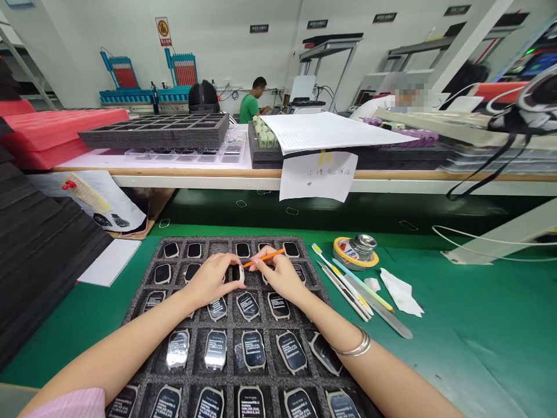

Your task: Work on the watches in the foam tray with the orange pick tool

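Here, a small white-edged watch case [238,273] sits upright between the two hands, just above the middle of a dark foam tray [143,302]. Only a sliver of the case shows; the fingers cover most of it, so its face cannot be read. The left hand [212,281] is curled around it from the left, fingertips pinched on its edge. The right hand [278,276] comes in from the other side and is closed on a thin orange stick [264,258], whose near tip meets the case while the far end points up and right. Whether the right fingers also touch the case is hard to tell. A silver bangle [357,345] circles the right wrist.

The tray's pockets hold more watch cases [253,349] lying flat, their printed faces too small to read; the lowest row is cut off by the picture's edge, and the forearms hide several pockets. Right of the tray, on the green mat [456,325], lie slim tools [348,284], a roll of tape [354,255] with a small metal pot on it, and crumpled white wipes [400,293]. Beyond, a raised shelf carries an empty foam tray [161,130] and a paper sheet [322,133]. A person in green [251,104] sits far off; another person's face at the right is blurred.
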### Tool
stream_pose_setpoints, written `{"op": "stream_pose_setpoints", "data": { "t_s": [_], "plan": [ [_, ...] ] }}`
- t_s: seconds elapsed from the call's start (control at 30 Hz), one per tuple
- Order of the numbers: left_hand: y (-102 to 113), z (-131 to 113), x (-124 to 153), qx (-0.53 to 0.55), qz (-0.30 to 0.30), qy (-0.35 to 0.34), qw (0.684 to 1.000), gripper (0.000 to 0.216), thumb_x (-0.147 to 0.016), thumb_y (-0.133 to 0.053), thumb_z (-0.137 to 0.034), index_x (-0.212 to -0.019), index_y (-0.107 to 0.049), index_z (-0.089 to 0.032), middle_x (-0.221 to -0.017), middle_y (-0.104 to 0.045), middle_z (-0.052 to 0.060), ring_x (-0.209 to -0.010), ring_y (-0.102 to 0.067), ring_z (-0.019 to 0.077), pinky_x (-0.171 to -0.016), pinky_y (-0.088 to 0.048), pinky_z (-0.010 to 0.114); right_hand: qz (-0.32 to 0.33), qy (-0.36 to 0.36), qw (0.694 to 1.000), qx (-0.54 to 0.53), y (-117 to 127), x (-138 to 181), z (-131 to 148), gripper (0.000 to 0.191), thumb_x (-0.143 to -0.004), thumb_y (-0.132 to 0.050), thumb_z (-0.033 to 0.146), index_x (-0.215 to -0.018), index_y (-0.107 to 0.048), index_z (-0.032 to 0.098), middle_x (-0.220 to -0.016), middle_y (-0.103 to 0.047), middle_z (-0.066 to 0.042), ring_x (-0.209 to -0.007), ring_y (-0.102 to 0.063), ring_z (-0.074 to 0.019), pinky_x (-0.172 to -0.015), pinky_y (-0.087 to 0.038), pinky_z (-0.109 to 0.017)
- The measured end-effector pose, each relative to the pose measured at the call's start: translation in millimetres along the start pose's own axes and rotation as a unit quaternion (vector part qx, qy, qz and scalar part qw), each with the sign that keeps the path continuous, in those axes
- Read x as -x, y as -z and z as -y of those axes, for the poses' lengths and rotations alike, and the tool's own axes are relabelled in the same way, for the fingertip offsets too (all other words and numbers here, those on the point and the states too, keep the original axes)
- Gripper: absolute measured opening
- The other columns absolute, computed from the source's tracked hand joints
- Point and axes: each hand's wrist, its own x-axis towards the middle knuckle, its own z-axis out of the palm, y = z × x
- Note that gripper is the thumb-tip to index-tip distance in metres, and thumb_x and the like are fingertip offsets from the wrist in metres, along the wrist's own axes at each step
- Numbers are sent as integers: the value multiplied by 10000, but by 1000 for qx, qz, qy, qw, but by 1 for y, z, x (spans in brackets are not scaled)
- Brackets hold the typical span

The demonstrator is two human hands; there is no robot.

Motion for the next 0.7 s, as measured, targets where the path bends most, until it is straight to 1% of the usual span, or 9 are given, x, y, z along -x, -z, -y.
{"op": "stream_pose_setpoints", "data": {
  "t_s": [0.13,0.23,0.33,0.4,0.47,0.53,0.57,0.63,0.7],
  "plan": [
    [-2,1,0,-2,2,0,1000,549,-782,-663,-585,-1178,-542,-223,-1205,-621,51,-1162,-582,204,-1054,-519,419,0,14,1000,14,1,2,1,282,-939,-536,460,-844,-593,201,-831,-696,-65,-878,-663,-236,-870,-471,-376],
    [0,-3,-1,-5,20,5,1000,556,-798,-650,-573,-1235,-528,-251,-1245,-607,42,-1202,-551,207,-1086,-496,436,0,30,999,44,4,4,2,291,-948,-522,442,-818,-625,202,-870,-694,-70,-895,-653,-231,-884,-461,-374],
    [5,-13,-8,-21,52,14,998,481,-804,-671,-525,-1183,-561,-249,-1216,-609,29,-1205,-531,212,-1112,-473,471,5,30,998,58,10,4,5,287,-940,-531,422,-797,-638,197,-889,-695,-73,-897,-655,-234,-894,-459,-382],
    [9,-24,-15,-32,62,6,998,478,-791,-700,-496,-1173,-564,-242,-1239,-587,34,-1231,-510,219,-1140,-455,491,-24,16,999,13,18,3,9,263,-918,-566,434,-831,-622,192,-866,-703,-71,-885,-670,-238,-887,-476,-388],
    [8,-36,-24,-38,66,-11,997,480,-792,-705,-480,-1190,-558,-254,-1277,-558,32,-1268,-482,216,-1168,-437,497,-83,11,996,-44,28,1,13,283,-891,-605,469,-876,-598,187,-843,-709,-75,-876,-683,-243,-882,-494,-393],
    [1,-47,-33,-45,75,-35,996,413,-828,-661,-475,-1179,-575,-275,-1301,-536,30,-1287,-470,210,-1178,-432,497,-135,15,988,-72,39,2,13,347,-868,-629,521,-913,-592,179,-836,-710,-85,-859,-686,-244,-871,-509,-395],
    [-5,-51,-38,-51,81,-49,994,375,-849,-626,-479,-1166,-591,-281,-1327,-517,34,-1306,-459,213,-1185,-426,501,-150,19,986,-70,43,4,12,382,-860,-632,550,-919,-601,174,-849,-708,-93,-854,-683,-243,-867,-513,-395],
    [-19,-57,-44,-65,93,-70,991,375,-869,-570,-511,-1160,-615,-279,-1407,-449,63,-1378,-403,247,-1208,-396,528,-157,20,985,-62,49,9,6,439,-851,-632,597,-934,-620,166,-883,-704,-105,-848,-676,-240,-855,-521,-395],
    [-31,-59,-47,-79,90,-75,990,426,-868,-542,-550,-1168,-620,-258,-1469,-383,96,-1438,-330,298,-1223,-358,574,-160,16,985,-59,52,17,-2,469,-848,-631,622,-947,-628,163,-900,-699,-109,-850,-674,-241,-850,-527,-395]
  ]
}}
